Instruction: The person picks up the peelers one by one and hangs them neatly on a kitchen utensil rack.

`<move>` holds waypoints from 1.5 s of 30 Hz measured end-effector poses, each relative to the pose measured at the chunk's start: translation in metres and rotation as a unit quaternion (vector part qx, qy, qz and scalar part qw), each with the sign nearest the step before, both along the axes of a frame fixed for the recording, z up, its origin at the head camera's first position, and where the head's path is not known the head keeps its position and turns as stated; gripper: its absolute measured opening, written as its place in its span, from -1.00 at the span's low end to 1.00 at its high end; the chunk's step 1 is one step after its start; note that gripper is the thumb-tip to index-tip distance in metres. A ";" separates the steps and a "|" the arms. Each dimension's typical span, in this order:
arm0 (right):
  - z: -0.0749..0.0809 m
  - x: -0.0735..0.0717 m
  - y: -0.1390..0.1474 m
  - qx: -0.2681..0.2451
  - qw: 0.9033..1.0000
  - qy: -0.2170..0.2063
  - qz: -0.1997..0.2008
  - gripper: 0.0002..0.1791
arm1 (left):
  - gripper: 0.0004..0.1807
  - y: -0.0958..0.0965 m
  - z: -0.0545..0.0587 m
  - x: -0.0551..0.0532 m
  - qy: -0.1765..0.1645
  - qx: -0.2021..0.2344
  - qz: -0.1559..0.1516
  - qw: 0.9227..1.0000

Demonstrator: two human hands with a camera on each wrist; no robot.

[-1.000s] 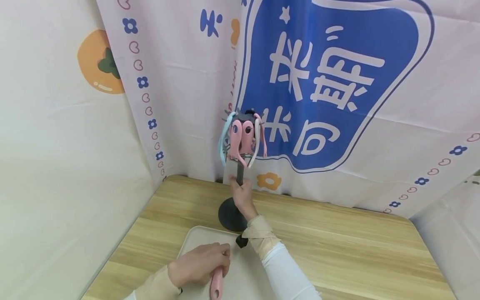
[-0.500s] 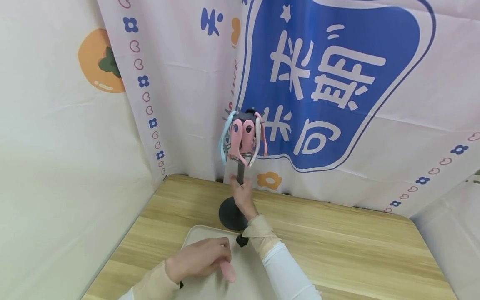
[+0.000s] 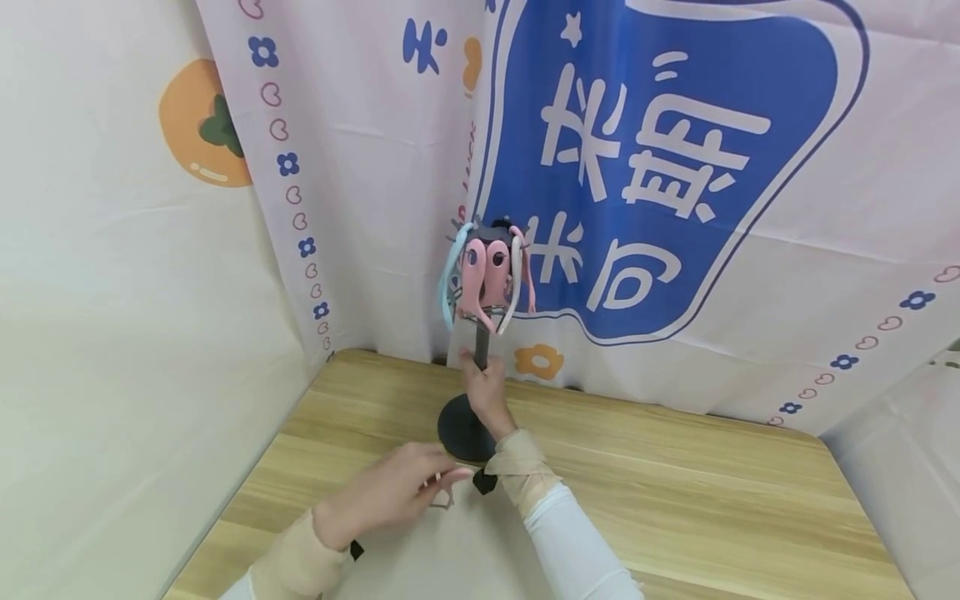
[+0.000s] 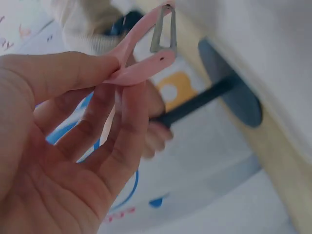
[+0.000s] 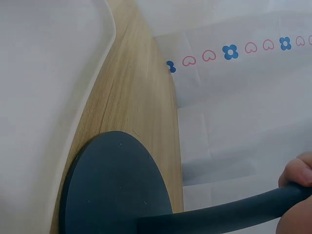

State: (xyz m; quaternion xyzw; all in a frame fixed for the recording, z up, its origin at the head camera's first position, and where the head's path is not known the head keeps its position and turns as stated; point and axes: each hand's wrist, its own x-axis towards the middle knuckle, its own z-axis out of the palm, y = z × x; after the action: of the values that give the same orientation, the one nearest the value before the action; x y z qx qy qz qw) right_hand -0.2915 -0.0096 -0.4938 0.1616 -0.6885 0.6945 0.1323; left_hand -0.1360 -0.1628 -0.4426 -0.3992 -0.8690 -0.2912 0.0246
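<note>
My left hand (image 3: 382,492) pinches a pink peeler (image 4: 141,70) between thumb and fingertips, its metal blade pointing away from the palm in the left wrist view. It is over the back of the beige tray (image 3: 480,550), just in front of the round dark base (image 3: 461,429) of a stand. Higher up, my right hand (image 3: 486,390) grips the stand's dark post (image 5: 234,209). Around the stand's hooked top hang several peelers: pink (image 3: 472,271), light blue (image 3: 450,271) and white (image 3: 514,279), with handle holes uppermost.
The wooden table (image 3: 675,492) extends to the right of the tray. A printed curtain (image 3: 375,208) hangs close behind the stand, and a white sheet (image 3: 112,375) closes the left side. A black piece (image 3: 485,481) sits by my right wrist.
My left hand has lifted the pink peeler from low over the tray and moved it forward, turning it on the way toward the stand. The right hand keeps its grip on the post.
</note>
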 end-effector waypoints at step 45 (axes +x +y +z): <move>0.000 0.001 0.000 -0.001 1.000 0.005 -0.006 -0.37 | -0.73 -0.035 0.112 -0.091 0.076 0.128 0.288 0.946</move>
State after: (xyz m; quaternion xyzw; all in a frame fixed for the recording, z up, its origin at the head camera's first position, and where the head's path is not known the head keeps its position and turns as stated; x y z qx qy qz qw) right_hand -0.2904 -0.0098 -0.4934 0.1608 -0.6882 0.6934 0.1401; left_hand -0.2272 -0.1980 -0.3304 -0.1459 -0.8981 -0.3490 0.2245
